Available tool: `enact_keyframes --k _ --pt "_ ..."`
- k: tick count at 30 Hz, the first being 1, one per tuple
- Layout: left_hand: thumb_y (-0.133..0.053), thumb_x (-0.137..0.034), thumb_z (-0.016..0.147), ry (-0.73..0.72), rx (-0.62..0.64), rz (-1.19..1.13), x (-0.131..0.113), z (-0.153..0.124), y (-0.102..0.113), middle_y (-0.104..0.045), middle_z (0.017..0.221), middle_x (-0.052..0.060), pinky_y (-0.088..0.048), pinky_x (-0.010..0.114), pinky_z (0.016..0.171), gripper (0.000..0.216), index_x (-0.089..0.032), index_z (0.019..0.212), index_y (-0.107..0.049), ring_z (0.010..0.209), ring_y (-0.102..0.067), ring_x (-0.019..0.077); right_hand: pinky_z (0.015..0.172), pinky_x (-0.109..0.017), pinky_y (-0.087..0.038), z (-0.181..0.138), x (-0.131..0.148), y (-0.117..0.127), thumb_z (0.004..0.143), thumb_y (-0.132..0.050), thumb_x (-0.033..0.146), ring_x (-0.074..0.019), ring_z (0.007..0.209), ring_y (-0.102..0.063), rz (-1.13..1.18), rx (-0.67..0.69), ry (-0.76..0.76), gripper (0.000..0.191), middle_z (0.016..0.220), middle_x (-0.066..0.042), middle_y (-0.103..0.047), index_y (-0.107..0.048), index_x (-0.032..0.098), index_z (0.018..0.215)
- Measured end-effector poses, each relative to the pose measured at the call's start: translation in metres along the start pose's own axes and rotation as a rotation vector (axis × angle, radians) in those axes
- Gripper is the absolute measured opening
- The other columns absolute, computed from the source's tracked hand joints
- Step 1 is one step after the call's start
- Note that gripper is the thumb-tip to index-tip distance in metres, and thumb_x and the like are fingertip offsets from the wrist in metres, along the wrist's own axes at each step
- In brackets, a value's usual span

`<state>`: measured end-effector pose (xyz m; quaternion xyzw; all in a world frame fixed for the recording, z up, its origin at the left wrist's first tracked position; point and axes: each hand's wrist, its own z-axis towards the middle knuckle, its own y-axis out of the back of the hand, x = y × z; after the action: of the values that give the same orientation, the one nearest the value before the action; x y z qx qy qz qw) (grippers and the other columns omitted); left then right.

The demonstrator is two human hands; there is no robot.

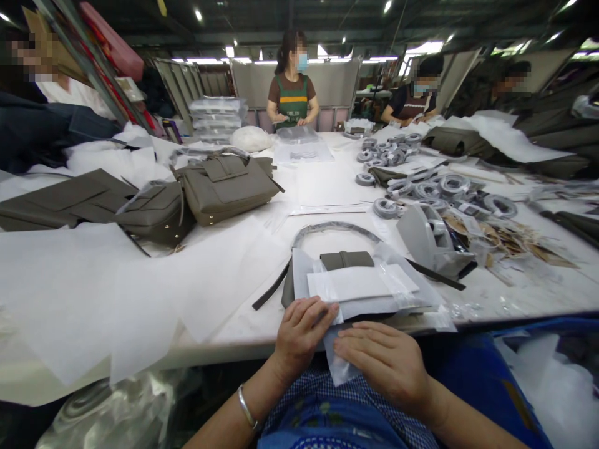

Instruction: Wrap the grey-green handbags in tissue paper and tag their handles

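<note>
In front of me an olive-grey handbag (347, 259) lies at the table's near edge, its wrapped handle (334, 227) arching away from me. White paper and translucent wrapping (369, 282) cover most of its front. My left hand (304, 329) has its fingers closed at the near left corner of the wrapping. A loose translucent sheet (344, 369) hangs over the edge towards my lap. My right hand (386, 358) holds that sheet, its fingers pressed together over it and the thumb hidden.
Several more handbags (229, 187) and large white paper sheets (140, 280) lie on the left. A grey tape dispenser (428, 240), coiled wrapped straps (453, 184) and paper tags (505, 240) are on the right. A masked co-worker (294, 93) stands across the table (330, 184).
</note>
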<state>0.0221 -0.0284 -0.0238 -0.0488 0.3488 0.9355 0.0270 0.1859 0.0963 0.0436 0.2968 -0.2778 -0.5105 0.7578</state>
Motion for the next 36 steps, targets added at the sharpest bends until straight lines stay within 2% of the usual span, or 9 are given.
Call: enact_keyframes --k 5,9,12,18,20,22,26,32,36 --pt "-0.054 -0.02 0.096 0.016 -0.024 -0.034 0.0 0.0 -0.001 -0.07 0.109 0.006 -0.048 0.038 0.098 0.027 -0.022 0.121 -0.065 0.111 -0.059 0.0212 0.089 -0.031 -0.053 0.023 -0.015 0.002 0.088 -0.053 0.003 -0.013 0.085 -0.072 -0.02 -0.05 -0.131 0.031 0.096 0.001 -0.077 -0.068 0.022 0.108" --pt "-0.051 -0.014 0.096 0.041 -0.019 -0.103 0.003 0.003 0.003 -0.069 0.107 0.008 -0.052 0.037 0.094 0.02 -0.018 0.107 -0.068 0.107 -0.06 0.0207 0.083 -0.032 -0.054 0.038 -0.031 -0.004 0.088 -0.058 0.011 -0.0157 0.081 -0.071 -0.018 -0.073 -0.33 0.021 0.089 0.002 -0.077 -0.072 0.023 0.097" --pt "-0.053 -0.01 0.094 0.049 -0.009 -0.133 0.005 0.005 0.007 -0.069 0.103 0.008 -0.053 0.036 0.093 0.02 -0.017 0.106 -0.067 0.105 -0.061 0.0199 0.077 -0.032 -0.052 0.045 -0.044 -0.014 0.089 -0.059 0.015 -0.0178 0.081 -0.071 -0.053 -0.013 -0.449 0.017 0.086 0.001 -0.077 -0.073 0.024 0.089" --pt "-0.054 -0.008 0.093 0.063 -0.035 -0.181 0.006 0.004 0.007 -0.07 0.1 0.007 -0.052 0.033 0.096 0.016 -0.014 0.102 -0.066 0.107 -0.062 0.0193 0.074 -0.032 -0.046 0.057 -0.061 -0.032 0.087 -0.067 0.028 -0.0187 0.077 -0.065 -0.117 0.203 -0.608 0.009 0.08 0.0 -0.073 -0.069 0.024 0.079" --pt "-0.053 -0.009 0.094 0.068 -0.027 -0.157 0.006 0.004 0.006 -0.07 0.103 0.007 -0.052 0.033 0.097 0.015 -0.014 0.102 -0.065 0.106 -0.062 0.0193 0.072 -0.031 -0.044 0.062 -0.064 -0.034 0.086 -0.069 0.03 -0.0185 0.078 -0.063 -0.117 0.26 -0.631 0.01 0.079 0.0 -0.07 -0.065 0.022 0.079" --pt "-0.052 -0.011 0.095 0.066 0.001 -0.111 0.006 0.004 0.007 -0.069 0.115 0.009 -0.051 0.034 0.098 0.015 -0.015 0.102 -0.065 0.108 -0.062 0.02 0.072 -0.029 -0.042 0.066 -0.066 -0.035 0.085 -0.069 0.029 -0.0184 0.081 -0.061 -0.122 0.314 -0.647 0.012 0.08 -0.001 -0.067 -0.062 0.021 0.081" --pt "-0.047 -0.014 0.098 0.052 0.089 -0.042 0.003 0.009 0.012 -0.057 0.139 0.011 -0.049 0.035 0.103 0.018 -0.014 0.105 -0.064 0.119 -0.057 0.0213 0.067 -0.027 -0.038 0.075 -0.069 -0.035 0.086 -0.069 0.029 -0.0174 0.081 -0.059 -0.149 0.414 -0.687 0.011 0.084 0.0 -0.065 -0.061 0.021 0.084" --pt "-0.049 -0.014 0.096 0.074 0.158 0.054 -0.004 0.016 0.014 -0.063 0.131 0.012 -0.052 0.038 0.103 0.018 -0.011 0.107 -0.062 0.119 -0.059 0.0243 0.06 -0.027 -0.033 0.086 -0.073 -0.034 0.088 -0.067 0.032 -0.0182 0.079 -0.06 -0.186 0.494 -0.705 0.012 0.084 -0.001 -0.068 -0.061 0.022 0.085" --pt "-0.042 -0.005 0.094 0.066 0.158 0.124 -0.005 0.014 0.014 -0.066 0.127 0.011 -0.052 0.036 0.103 0.034 -0.007 0.125 -0.056 0.121 -0.059 0.0237 0.062 -0.026 -0.038 0.084 -0.074 -0.036 0.087 -0.068 0.032 -0.0191 0.078 -0.063 -0.164 0.43 -0.704 0.013 0.083 -0.002 -0.069 -0.063 0.022 0.092"
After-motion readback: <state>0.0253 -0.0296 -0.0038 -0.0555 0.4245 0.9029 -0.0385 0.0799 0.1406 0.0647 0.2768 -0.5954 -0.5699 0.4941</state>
